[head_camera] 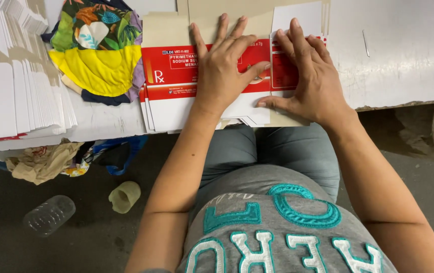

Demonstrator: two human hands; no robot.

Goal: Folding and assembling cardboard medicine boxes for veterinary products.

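A flat red and white carton blank [174, 76] lies on top of a small stack of like blanks at the near edge of the white table [404, 55]. My left hand [224, 71] presses flat on its middle, fingers spread. Beside it, my right hand [310, 76] presses flat on the blank's right flap, thumb along the lower fold. Neither hand grips anything. The middle of the blank is hidden under my hands.
A fanned stack of white blanks [19, 76] fills the table's left. A bundle of colourful and yellow cloth [98, 50] lies beside it. On the floor below lie a clear plastic bottle [50, 215], a yellowish cup [125, 196] and crumpled rags [45, 162].
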